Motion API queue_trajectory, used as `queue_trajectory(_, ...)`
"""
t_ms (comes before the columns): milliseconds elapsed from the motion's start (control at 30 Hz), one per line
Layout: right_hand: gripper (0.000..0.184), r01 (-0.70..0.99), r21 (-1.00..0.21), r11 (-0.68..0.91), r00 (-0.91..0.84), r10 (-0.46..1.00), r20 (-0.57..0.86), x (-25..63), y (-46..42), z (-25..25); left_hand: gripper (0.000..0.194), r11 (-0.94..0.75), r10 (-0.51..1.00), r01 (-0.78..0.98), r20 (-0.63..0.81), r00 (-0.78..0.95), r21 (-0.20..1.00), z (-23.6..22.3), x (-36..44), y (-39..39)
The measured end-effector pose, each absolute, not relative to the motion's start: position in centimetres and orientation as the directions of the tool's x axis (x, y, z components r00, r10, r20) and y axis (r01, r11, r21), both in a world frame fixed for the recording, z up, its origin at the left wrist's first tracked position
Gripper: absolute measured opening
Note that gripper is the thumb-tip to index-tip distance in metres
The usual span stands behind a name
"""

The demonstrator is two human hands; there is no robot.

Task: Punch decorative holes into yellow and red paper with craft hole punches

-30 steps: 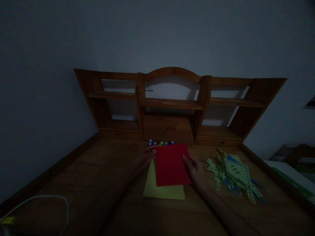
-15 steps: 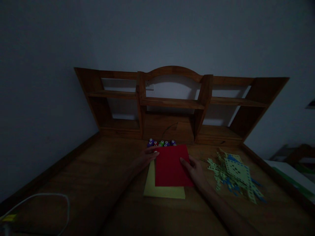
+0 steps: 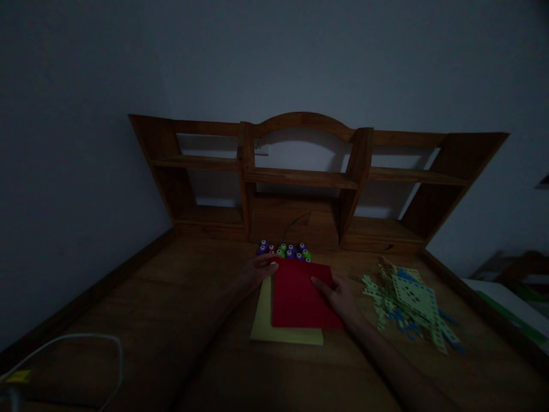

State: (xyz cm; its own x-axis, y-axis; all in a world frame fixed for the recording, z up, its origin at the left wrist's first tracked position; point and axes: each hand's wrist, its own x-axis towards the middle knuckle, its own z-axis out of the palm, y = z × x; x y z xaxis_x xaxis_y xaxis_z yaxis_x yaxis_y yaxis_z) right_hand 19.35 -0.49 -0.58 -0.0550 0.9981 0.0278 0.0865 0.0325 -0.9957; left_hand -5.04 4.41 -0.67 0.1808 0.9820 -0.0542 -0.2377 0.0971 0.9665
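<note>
A square sheet of red paper [image 3: 300,300] is held up between my two hands. My left hand [image 3: 258,270] pinches its upper left corner, thumb on the front. On the right side, my right hand [image 3: 338,294] grips the edge with its thumb laid over the front and the fingers behind. Under the red sheet lies a sheet or stack of yellow paper [image 3: 285,335] on the desk; its left and bottom edges show and the remainder is covered. Just beyond the red paper sit several small purple, green and red pieces with eye-like white tops [image 3: 290,250].
A wooden shelf unit [image 3: 300,179] stands along the back of the wooden desk [image 3: 141,303]. To the right lies a pile of pale green and blue perforated strips and plates [image 3: 412,303]. A white cable [image 3: 86,336] curves at the lower left.
The red sheet's top edge has dipped and tilted, so more of the small eyed pieces show behind it. Both hands keep their hold, with only slight movement.
</note>
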Motion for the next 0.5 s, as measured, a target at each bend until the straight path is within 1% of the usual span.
queue_trajectory(167, 0.042, 0.111, -0.993, 0.028, -0.067, 0.998, 0.020, 19.41, -0.53, -0.53, 0.051, 0.059, 0.977, -0.211, -0.013, 0.214, 0.976, -0.87, -5.17, 4.43)
queue_trajectory(267, 0.043, 0.123, -0.992, 0.036, -0.062, 0.998, 0.028, 19.31, -0.69, -0.23, 0.050, 0.055, 0.975, -0.171, -0.017, 0.220, 0.984, -0.87, -5.23, 4.30)
queue_trajectory(367, 0.043, 0.125, -0.991, 0.052, -0.071, 0.997, 0.043, 19.24, -0.72, -0.10, 0.051, 0.071, 0.969, -0.167, -0.029, 0.246, 0.983, -0.72, -5.24, 4.14)
queue_trajectory(500, 0.042, 0.146, -0.988, 0.041, -0.080, 0.996, 0.030, 19.27, -0.61, -0.34, 0.049, 0.046, 0.964, -0.139, -0.008, 0.265, 0.989, -1.03, -5.30, 4.37)
